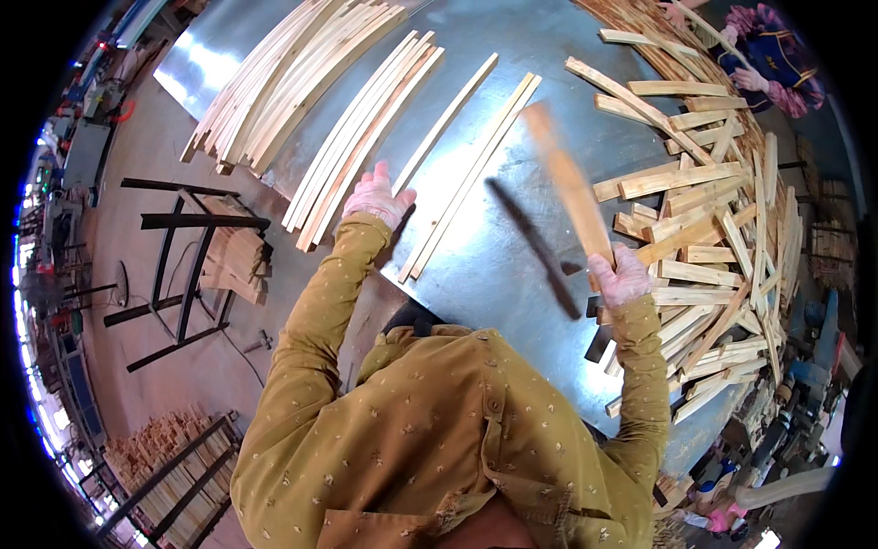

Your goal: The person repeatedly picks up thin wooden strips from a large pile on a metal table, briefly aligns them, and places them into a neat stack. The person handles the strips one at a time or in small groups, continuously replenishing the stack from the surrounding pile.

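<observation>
My right hand (620, 274), in a thin pale glove, is closed around the near end of a wooden strip (569, 174). That strip is raised at a slant over the metal table and blurred by motion, its dark shadow falling to the left. My left hand (377, 197), gloved too, has its thumb and fingers apart at the near part of a single wooden strip (448, 119). The hand hides that strip's near end. On one side of this hand lies a row of several strips (361, 137); on the other, two strips lie side by side (476, 174).
A loose pile of wooden pieces (704, 265) covers the right side of the metal table (494, 247). Long strips (293, 73) are laid at the far left. Left of the table stand a black metal frame (187, 265) and stacked wood (169, 467). Another person's gloved hand (752, 80) holds wood, far right.
</observation>
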Demonstrator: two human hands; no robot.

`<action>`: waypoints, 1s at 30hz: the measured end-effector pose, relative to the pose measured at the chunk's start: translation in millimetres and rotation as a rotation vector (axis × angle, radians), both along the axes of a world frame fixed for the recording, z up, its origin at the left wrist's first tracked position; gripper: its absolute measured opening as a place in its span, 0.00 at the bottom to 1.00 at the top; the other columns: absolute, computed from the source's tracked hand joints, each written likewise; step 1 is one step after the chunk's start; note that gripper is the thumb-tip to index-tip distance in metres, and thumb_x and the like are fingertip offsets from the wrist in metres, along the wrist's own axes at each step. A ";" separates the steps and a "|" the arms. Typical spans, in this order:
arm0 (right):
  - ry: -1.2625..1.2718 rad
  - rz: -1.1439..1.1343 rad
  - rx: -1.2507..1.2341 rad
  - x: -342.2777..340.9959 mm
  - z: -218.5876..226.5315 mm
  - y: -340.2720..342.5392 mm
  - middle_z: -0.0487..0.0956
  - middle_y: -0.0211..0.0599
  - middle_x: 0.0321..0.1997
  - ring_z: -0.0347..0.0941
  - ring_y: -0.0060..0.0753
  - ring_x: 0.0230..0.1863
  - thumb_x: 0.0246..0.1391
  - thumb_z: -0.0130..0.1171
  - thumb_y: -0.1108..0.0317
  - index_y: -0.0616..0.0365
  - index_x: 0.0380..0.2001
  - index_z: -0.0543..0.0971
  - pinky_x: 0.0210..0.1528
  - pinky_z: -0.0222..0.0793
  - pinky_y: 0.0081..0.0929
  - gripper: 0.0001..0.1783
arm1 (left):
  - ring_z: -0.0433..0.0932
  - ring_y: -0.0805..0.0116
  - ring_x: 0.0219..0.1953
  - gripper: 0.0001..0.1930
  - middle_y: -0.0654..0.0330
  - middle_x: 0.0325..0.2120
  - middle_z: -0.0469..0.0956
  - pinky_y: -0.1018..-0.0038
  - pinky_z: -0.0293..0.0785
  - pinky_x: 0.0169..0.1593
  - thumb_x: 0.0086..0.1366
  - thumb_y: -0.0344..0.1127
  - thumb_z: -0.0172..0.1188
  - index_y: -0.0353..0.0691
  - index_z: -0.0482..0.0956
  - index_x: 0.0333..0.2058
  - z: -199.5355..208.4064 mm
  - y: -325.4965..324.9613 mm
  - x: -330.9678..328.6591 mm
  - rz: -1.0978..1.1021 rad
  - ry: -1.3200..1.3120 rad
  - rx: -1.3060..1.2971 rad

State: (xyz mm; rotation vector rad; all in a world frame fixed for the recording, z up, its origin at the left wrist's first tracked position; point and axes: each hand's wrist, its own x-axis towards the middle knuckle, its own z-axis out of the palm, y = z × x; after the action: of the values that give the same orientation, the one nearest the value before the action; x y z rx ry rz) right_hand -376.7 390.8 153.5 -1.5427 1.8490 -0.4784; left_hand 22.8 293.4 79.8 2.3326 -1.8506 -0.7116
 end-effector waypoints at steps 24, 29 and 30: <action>-1.356 -0.730 -0.666 53.3 -152.3 -23.5 0.78 0.38 0.47 0.74 0.32 0.48 0.67 0.50 0.57 0.63 0.55 0.72 0.53 0.70 0.28 0.22 | 0.80 0.55 0.38 0.31 0.49 0.33 0.82 0.65 0.74 0.45 0.72 0.59 0.45 0.32 0.81 0.43 29.6 44.9 -179.1 -0.614 0.853 0.220; -0.774 -0.628 -0.571 73.2 -55.3 19.4 0.76 0.34 0.47 0.72 0.25 0.48 0.63 0.56 0.65 0.61 0.55 0.70 0.52 0.70 0.25 0.20 | 0.77 0.39 0.42 0.35 0.40 0.35 0.80 0.57 0.72 0.50 0.72 0.63 0.37 0.34 0.81 0.40 69.4 47.3 -199.8 -0.920 0.339 0.282; -0.776 -0.668 -0.589 70.9 -50.1 28.0 0.77 0.33 0.47 0.72 0.25 0.48 0.62 0.58 0.66 0.61 0.55 0.70 0.51 0.70 0.25 0.20 | 0.77 0.39 0.42 0.35 0.40 0.35 0.80 0.57 0.72 0.50 0.72 0.63 0.37 0.34 0.81 0.41 69.5 52.7 -206.8 -0.888 0.336 0.204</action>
State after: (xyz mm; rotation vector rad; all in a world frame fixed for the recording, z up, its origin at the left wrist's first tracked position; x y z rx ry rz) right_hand -305.8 418.8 103.4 -0.7755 1.5827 -1.7684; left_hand -184.1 346.1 149.3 1.2318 -2.6774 -1.3057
